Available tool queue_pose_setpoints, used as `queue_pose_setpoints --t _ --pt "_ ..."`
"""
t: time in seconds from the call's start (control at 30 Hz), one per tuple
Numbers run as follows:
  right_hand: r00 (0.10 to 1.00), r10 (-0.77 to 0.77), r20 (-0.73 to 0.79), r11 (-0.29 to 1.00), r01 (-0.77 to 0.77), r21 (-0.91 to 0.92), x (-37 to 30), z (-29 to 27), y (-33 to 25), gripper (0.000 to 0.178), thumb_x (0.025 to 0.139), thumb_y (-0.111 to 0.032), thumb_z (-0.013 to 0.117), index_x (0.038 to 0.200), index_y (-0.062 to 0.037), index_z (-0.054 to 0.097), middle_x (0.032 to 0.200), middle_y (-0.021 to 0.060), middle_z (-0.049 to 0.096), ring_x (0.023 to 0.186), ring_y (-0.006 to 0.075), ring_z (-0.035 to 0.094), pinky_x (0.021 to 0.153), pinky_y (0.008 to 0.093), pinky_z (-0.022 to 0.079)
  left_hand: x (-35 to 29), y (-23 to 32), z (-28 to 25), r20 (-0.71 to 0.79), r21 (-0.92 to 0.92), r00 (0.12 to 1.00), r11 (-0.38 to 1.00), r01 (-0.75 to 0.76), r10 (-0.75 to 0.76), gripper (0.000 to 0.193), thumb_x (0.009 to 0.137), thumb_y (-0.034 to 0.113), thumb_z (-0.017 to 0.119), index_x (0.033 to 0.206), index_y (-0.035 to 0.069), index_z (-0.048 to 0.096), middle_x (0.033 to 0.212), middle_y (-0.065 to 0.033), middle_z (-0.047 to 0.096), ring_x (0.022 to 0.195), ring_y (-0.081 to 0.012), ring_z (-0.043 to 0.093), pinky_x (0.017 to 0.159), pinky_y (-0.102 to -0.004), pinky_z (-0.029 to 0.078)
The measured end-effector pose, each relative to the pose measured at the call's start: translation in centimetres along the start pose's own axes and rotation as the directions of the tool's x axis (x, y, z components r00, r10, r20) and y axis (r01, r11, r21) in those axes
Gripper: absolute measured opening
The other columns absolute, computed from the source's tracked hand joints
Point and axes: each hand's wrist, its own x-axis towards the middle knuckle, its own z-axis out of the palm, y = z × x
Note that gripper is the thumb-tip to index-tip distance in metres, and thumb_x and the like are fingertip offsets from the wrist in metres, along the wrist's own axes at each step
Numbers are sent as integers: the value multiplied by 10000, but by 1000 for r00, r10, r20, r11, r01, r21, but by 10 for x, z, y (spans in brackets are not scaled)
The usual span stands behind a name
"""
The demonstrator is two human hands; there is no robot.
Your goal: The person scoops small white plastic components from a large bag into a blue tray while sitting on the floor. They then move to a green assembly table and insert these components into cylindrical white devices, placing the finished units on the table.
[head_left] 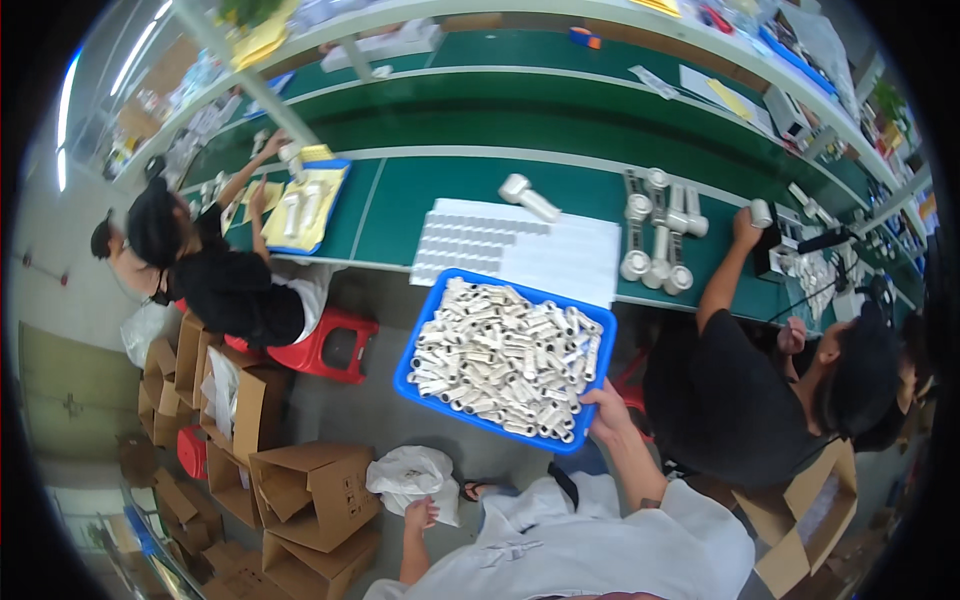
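My right hand (606, 409) grips the lower right corner of a blue plastic tray (402, 370). The tray is heaped with many small white tubular plastic parts (505, 355) that have dark ends. Its far side overlaps the table's front edge in view; whether it rests there I cannot tell. My left hand (422, 513) hangs low in front of a white plastic bag (408, 475), fingers loosely bent and apart, with nothing seen in it. Just beyond the tray, label sheets (465, 240) lie on the green table, with a white handheld device (530, 197) behind them.
White devices (660, 230) stand in rows to the right. Co-workers sit on both sides, one in black at the left (235, 280), another at the right (750, 400). A red stool (335, 345) and open cardboard boxes (315, 490) stand on the left floor.
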Motion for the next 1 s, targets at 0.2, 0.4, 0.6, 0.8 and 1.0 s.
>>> queue_pose_setpoints --t 0.2,0.4,0.6,0.8,1.0 --pt "994 -82 70 996 83 -22 -28 16 -44 685 650 136 520 1312 -20 441 1194 133 579 1076 261 585 949 374 476 -75 171 2 -31 -184 772 755 -629 635 549 956 540 440 1002 37 654 853 -77 673 733 -153 642 602 -326 542" --pt "971 -193 140 981 188 47 -27 -18 -23 685 643 133 503 1312 -1 438 1224 148 568 1097 275 580 967 387 470 -147 314 -7 23 -101 488 488 -867 873 646 977 582 310 1214 42 576 1024 -72 659 811 -140 619 685 -263 504" --pt "940 -260 221 965 259 33 18 -43 13 709 637 72 523 1337 15 422 1258 148 567 1118 287 578 980 393 459 -128 366 17 304 -34 366 394 -918 879 670 995 524 346 1336 -41 465 1221 -106 597 1105 -182 558 931 -299 436" --pt "941 -299 156 954 298 33 40 -65 28 735 661 77 524 1377 18 371 1294 179 537 1139 295 569 995 407 454 -100 399 38 516 -76 307 400 -913 800 631 1001 470 389 1313 -71 479 1326 -143 529 1220 -199 477 1042 -313 340" --pt "926 -213 311 966 247 -76 111 -60 -8 670 736 45 579 1377 -8 390 1283 135 549 1154 239 556 1007 370 436 -31 412 56 163 19 302 303 -953 939 524 1014 359 415 1259 -94 510 1294 -160 545 1188 -215 504 1019 -326 366"
